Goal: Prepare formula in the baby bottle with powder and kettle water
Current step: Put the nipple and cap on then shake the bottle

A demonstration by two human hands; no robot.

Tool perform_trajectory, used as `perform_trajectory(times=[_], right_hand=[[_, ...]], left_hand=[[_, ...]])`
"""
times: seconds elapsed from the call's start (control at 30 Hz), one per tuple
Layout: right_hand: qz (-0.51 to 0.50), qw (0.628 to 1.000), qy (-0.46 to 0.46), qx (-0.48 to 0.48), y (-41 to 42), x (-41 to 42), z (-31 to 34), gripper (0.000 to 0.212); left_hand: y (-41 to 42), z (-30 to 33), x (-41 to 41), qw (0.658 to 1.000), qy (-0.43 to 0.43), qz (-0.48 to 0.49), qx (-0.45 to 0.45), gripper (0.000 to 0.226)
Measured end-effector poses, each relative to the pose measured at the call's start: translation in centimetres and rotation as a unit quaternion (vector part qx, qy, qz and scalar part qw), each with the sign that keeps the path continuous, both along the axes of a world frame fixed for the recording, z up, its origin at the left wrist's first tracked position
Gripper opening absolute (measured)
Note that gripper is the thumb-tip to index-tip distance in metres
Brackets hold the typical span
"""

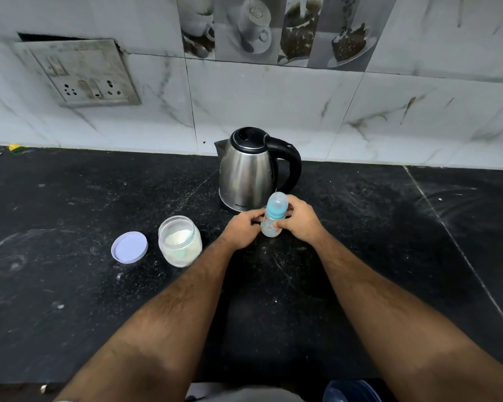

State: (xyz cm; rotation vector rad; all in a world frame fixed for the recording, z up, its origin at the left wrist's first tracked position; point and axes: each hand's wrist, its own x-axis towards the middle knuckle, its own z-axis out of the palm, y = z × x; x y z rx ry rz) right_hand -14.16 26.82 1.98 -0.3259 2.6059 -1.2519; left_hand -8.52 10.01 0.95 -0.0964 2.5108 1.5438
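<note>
Counter (70, 285): one, black speckled stone, dusted with pale smears. It bears everything listed below.

Kettle (246, 175): one, steel body, black lid closed, black handle turned to your right, spout to your left. It stands at the back against the tiled wall (273, 111), directly behind your hands and just beyond the bottle. Contents cannot be seen.

Baby bottle (272, 217): one, upright on the counter in front of the kettle's base. Clear body with small printed figures, blue collar, clear teat on top. What it holds cannot be made out.

Left hand (241, 227): your fingers are curled in toward the bottle's lower body, fingertips at its left side.

Right hand (299, 220): your fingers wrap the bottle from the right, thumb across the front just under the blue collar.

Jar (180, 240): one, clear, open, standing to the left of your left hand and apart from it. White powder fills the lower part.

Jar lid (129, 246): one, pale lilac, lying flat just left of the jar, not touching it.

Socket plate (79, 72): one, grimy, on the wall at upper left, well away from the kettle.

Blue round object (352, 391): one, partly visible below the counter edge; kind unclear.
</note>
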Motion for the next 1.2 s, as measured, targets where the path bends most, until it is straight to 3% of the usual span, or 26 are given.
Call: perform_trajectory(times=[0.37, 0.5, 0.7, 0.93, 1.2], right_hand=[[-0.001, 1.000, -0.002, 0.022, -0.1, -1.1, -0.5, 0.065], [-0.004, 0.999, -0.032, 0.019, -0.1, -0.9, -0.8, 0.077], [-0.094, 0.994, -0.043, 0.029, 0.3, 1.3, -1.8, 0.081], [-0.163, 0.985, -0.030, 0.046, -0.6, 7.6, -4.2, 0.062], [-0.086, 0.996, -0.005, 0.016, -5.9, 12.3, -4.7, 0.036]], left_hand=[[0.4, -0.6, -1.0, 1.000, -0.014, -0.006, 0.002, 0.062], [0.3, -1.2, -1.0, 1.000, -0.020, 0.008, -0.018, 0.058], [0.3, -1.7, 0.7, 0.999, 0.002, 0.038, -0.028, 0.061], [-0.6, -3.3, 5.6, 0.998, 0.030, 0.036, -0.053, 0.062], [-5.7, -4.4, 12.7, 0.995, 0.049, 0.058, -0.065, 0.053]])
